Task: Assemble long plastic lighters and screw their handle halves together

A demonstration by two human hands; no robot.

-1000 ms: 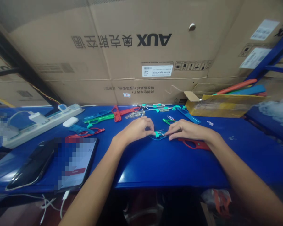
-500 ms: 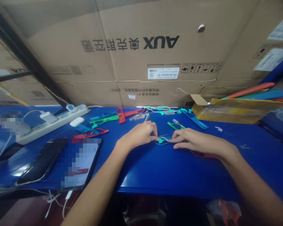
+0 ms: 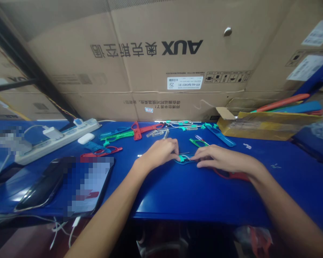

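A blue plastic piece [image 3: 185, 163] lies on the blue table between my hands, with a small teal part [image 3: 181, 158] and thin white wires [image 3: 187, 157] on it. My left hand [image 3: 163, 152] is closed in a pinch at the left end of the teal part. My right hand [image 3: 223, 159] has thumb and forefinger pinched at the right end of the wires; their tips hide what is between them. Below my right wrist lies a red plastic piece [image 3: 238, 175], partly covered by the hand. A green piece [image 3: 197, 142] with a thin rod rests just beyond my right hand.
Red, green and blue plastic pieces [image 3: 136, 130] and small clear parts [image 3: 157, 133] lie at the back. Teal-ended wired parts [image 3: 187, 126] lie by the carton wall. An open box [image 3: 258, 125] stands back right. A power strip [image 3: 61, 138], phone [image 3: 40, 190] and tablet [image 3: 97, 179] are left.
The view has shifted slightly, so everything sits a little further left. My right hand has moved slightly closer to the teal part; my left hand keeps its pinch.
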